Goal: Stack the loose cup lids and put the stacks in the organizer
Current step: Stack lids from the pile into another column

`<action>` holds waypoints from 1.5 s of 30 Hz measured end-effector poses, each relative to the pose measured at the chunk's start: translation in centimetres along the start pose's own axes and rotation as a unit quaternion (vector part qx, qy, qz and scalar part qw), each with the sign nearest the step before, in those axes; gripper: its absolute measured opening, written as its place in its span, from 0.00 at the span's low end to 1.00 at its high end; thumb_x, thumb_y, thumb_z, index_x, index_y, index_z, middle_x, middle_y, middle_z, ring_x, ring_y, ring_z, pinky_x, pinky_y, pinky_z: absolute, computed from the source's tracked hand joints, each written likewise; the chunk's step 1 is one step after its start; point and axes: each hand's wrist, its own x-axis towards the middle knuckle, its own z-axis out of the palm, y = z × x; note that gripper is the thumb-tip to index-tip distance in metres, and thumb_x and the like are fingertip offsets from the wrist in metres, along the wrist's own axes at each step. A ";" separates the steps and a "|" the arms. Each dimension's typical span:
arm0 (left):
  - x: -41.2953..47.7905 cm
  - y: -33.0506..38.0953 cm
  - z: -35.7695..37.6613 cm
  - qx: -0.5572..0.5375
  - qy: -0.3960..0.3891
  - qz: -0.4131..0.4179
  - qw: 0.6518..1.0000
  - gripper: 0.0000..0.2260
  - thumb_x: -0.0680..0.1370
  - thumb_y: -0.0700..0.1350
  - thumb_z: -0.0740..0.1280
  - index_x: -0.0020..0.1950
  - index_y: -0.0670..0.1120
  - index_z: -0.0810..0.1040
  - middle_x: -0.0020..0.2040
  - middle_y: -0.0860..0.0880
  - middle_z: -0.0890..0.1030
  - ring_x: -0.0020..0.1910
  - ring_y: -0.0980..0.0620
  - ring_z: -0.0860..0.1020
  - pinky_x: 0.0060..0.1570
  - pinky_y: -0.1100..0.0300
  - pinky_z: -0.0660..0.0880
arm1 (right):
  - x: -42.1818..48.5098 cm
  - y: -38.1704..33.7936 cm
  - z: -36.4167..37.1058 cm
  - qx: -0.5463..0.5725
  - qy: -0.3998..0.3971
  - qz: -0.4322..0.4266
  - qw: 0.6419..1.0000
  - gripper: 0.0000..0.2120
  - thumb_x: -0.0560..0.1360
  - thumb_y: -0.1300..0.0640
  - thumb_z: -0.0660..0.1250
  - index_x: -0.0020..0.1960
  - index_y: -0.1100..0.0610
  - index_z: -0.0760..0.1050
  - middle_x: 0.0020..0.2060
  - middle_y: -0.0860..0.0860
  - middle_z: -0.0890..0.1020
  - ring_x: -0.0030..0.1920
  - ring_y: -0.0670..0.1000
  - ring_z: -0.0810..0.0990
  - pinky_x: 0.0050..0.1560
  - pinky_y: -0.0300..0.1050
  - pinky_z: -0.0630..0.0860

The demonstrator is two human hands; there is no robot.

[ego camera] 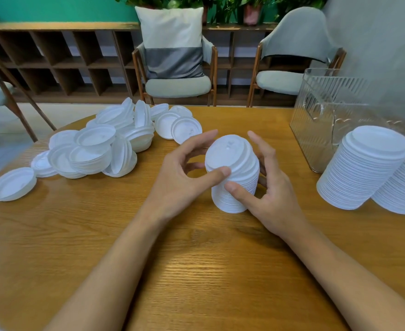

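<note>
- Head view, about half done: two tall stacks (pixel 363 168) standing on the worktop (pixel 196 259) right of the right hand (pixel 275 189), not yet inside the clear organizer (pixel 328 120) behind them.
- Heap of loose lids (pixel 96 144) waiting, well left of the left hand (pixel 180 173).
- Both hands curled round a short stack (pixel 232 161) between them, thumbs pressing its near side.

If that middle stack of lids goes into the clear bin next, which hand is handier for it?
Probably the right hand: the clear organizer stands on its side of the lid stack. The left hand sits nearer the loose lids.
</note>
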 end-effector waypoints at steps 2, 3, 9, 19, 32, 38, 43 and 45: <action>-0.1 -0.1 0.6 0.018 0.039 0.000 0.999 0.27 0.71 0.52 0.80 0.69 0.55 0.80 0.63 0.54 0.81 0.64 0.54 0.79 0.57 0.61 0.77 | 0.0 0.0 0.0 0.001 -0.004 -0.001 1.000 0.42 0.74 0.38 0.74 0.81 0.34 0.55 0.74 0.39 0.73 0.74 0.44 0.73 0.71 0.57 0.75; -0.2 -0.1 1.1 0.032 0.058 0.000 0.998 0.26 0.70 0.55 0.80 0.66 0.55 0.82 0.61 0.54 0.81 0.62 0.55 0.79 0.55 0.63 0.76 | 0.0 -0.1 0.0 -0.001 -0.007 -0.004 1.000 0.42 0.74 0.38 0.74 0.81 0.35 0.56 0.74 0.39 0.72 0.74 0.45 0.72 0.71 0.57 0.75; -0.4 -0.3 3.3 0.064 0.100 -0.008 0.993 0.27 0.66 0.65 0.78 0.61 0.56 0.79 0.59 0.58 0.81 0.62 0.59 0.79 0.55 0.59 0.76 | 0.1 0.2 -0.1 -0.024 -0.003 -0.022 0.999 0.36 0.75 0.39 0.72 0.79 0.42 0.63 0.74 0.39 0.72 0.74 0.44 0.71 0.69 0.52 0.76; -0.3 0.3 2.0 0.004 0.060 0.002 0.998 0.24 0.73 0.45 0.82 0.67 0.51 0.82 0.61 0.56 0.85 0.65 0.56 0.80 0.65 0.52 0.78 | 0.1 0.0 -0.1 -0.007 -0.012 -0.010 1.000 0.39 0.75 0.39 0.74 0.81 0.40 0.61 0.74 0.39 0.72 0.74 0.45 0.72 0.70 0.53 0.75; 0.0 -1.1 1.5 0.046 0.017 0.016 0.999 0.25 0.75 0.58 0.76 0.70 0.53 0.80 0.63 0.57 0.83 0.67 0.56 0.78 0.62 0.56 0.77 | 0.0 -0.2 -0.1 -0.021 -0.025 -0.010 0.999 0.37 0.72 0.40 0.78 0.75 0.42 0.66 0.66 0.33 0.75 0.68 0.41 0.76 0.62 0.36 0.75; 1.4 -4.5 -0.7 0.162 0.125 0.010 0.979 0.14 0.83 0.52 0.69 0.66 0.51 0.82 0.61 0.57 0.83 0.62 0.60 0.79 0.60 0.57 0.77 | 0.1 -0.2 -0.2 -0.041 0.000 -0.007 0.999 0.37 0.70 0.38 0.76 0.75 0.38 0.64 0.69 0.29 0.71 0.71 0.37 0.71 0.67 0.37 0.72; 3.1 -7.0 -1.5 0.364 0.095 0.030 0.926 0.18 0.79 0.43 0.71 0.69 0.45 0.79 0.68 0.50 0.79 0.69 0.51 0.75 0.69 0.62 0.68 | 0.2 0.2 -0.5 -0.049 0.012 0.002 0.999 0.37 0.71 0.38 0.76 0.76 0.38 0.64 0.71 0.33 0.71 0.72 0.37 0.70 0.67 0.34 0.71; 3.6 -7.2 -2.0 0.398 0.081 0.034 0.913 0.20 0.80 0.43 0.70 0.73 0.45 0.77 0.73 0.49 0.77 0.73 0.50 0.72 0.72 0.60 0.66 | 0.2 0.2 -0.4 -0.045 0.012 0.002 0.999 0.37 0.71 0.38 0.76 0.76 0.38 0.63 0.71 0.33 0.71 0.71 0.37 0.70 0.66 0.31 0.70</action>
